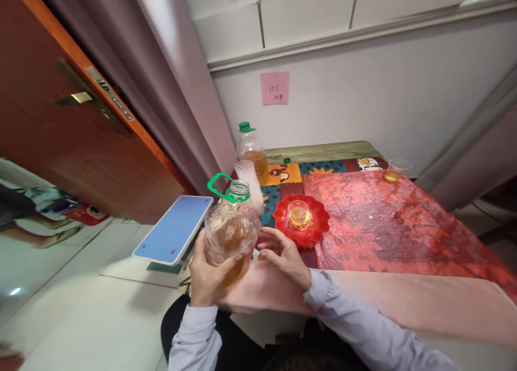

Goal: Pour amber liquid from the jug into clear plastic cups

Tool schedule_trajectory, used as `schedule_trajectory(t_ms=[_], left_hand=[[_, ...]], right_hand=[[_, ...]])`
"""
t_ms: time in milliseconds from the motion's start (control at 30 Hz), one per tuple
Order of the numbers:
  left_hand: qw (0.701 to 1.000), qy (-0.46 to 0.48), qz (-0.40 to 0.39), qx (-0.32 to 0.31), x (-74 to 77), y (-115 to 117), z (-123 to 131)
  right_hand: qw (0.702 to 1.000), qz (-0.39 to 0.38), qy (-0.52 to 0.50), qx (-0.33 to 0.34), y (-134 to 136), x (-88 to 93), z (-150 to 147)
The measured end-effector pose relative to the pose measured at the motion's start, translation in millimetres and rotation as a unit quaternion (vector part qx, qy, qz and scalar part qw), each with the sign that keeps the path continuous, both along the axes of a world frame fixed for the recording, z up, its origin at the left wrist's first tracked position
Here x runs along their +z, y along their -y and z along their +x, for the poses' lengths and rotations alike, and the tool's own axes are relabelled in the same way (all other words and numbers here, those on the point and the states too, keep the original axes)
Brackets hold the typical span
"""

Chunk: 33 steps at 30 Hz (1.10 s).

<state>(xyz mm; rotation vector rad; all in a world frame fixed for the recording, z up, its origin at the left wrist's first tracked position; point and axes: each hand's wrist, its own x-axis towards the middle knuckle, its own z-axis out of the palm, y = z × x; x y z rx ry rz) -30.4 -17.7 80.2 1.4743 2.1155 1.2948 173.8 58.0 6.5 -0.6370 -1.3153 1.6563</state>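
Note:
My left hand (207,277) is wrapped round the lower side of a large clear jug (231,231) of amber liquid. The jug has a green carry handle and its mouth stands open. My right hand (285,252) touches the jug's right side with fingers curled and spread, holding nothing that I can see. Just beyond it a red scalloped plate (313,228) carries a small clear cup (298,213) of amber liquid.
A stack of clear plastic cups (250,183) and a green-capped bottle (252,153) stand behind the jug. Another filled cup (396,170) sits far right on the red plastic sheet (383,225). A blue-topped scale (174,229) stands left. A wooden door (72,123) is at left.

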Motion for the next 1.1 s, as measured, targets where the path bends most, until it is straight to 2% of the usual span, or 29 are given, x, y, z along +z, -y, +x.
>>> schedule_trajectory(t_ms=[67, 133, 167, 233, 267, 333, 400, 500, 667, 900, 1000, 1100], left_hand=[[1.000, -0.010, 0.004, 0.003, -5.3, 3, -4], [1.000, -0.015, 0.011, 0.007, -9.2, 5, -5], [1.000, -0.016, 0.012, 0.008, -10.2, 5, -4], [1.000, -0.016, 0.016, 0.016, -10.4, 5, 0], [0.999, -0.017, 0.021, 0.021, -9.8, 4, 2], [0.999, -0.023, 0.034, 0.031, -8.4, 3, 7], [0.998, -0.032, 0.043, 0.046, -8.3, 2, 10], [0.996, -0.036, 0.032, 0.075, -13.0, 4, 8], [0.995, -0.066, 0.002, 0.081, -24.1, 9, -5], [0.991, -0.068, 0.004, 0.117, -22.6, 5, 0], [0.990, -0.068, 0.009, 0.125, -21.0, 5, 3], [0.990, -0.067, -0.007, 0.123, -18.4, 5, 3]], right_hand=[[0.998, 0.029, 0.039, -0.037, 0, 11.0, 22], [0.984, 0.109, 0.106, -0.093, -10, 24.4, 49], [0.965, 0.163, 0.152, -0.137, -20, 30.9, 63], [0.906, 0.256, 0.253, -0.221, -46, 40.9, 89], [0.876, 0.289, 0.309, -0.233, -61, 43.4, 100], [0.817, 0.333, 0.411, -0.228, -91, 42.6, 113], [0.772, 0.343, 0.492, -0.210, -113, 36.8, 116], [0.737, 0.339, 0.558, -0.174, -127, 29.7, 109], [0.733, 0.342, 0.573, -0.136, -126, 36.8, 95], [0.759, 0.359, 0.520, -0.158, -122, 40.6, 89], [0.785, 0.347, 0.480, -0.182, -127, 45.0, 101], [0.806, 0.312, 0.458, -0.209, -144, 51.1, 131]])
